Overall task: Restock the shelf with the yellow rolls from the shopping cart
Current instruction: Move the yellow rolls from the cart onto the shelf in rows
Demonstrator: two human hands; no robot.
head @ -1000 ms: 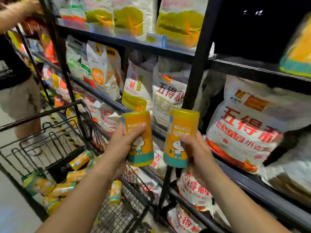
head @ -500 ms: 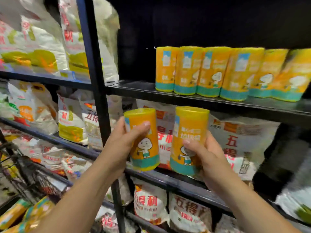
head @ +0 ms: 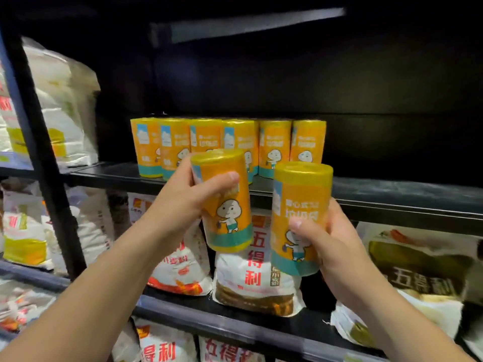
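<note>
Rolls shelved: row of yellow rolls (head: 235, 142) upright, left on the shelf (head: 392, 194). Pending: one roll (head: 227, 202) clamped in left hand (head: 183, 205) fingers, another roll (head: 300, 202) likewise in right hand (head: 337, 244), near shelf edge; right stretch to fill.

At least eight yellow rolls (head: 274, 145) are showing. Six are standing side by side along the front of the upper shelf (head: 392, 194), and any others behind them are staying hidden. Two more are being held upright before it: the left-hand roll (head: 227, 205) in the left hand (head: 188, 202), the right-hand roll (head: 298, 205) in the right hand (head: 332, 246). At least seven white flour bags (head: 256, 278) are lying around; blur is preventing an exact count.
</note>
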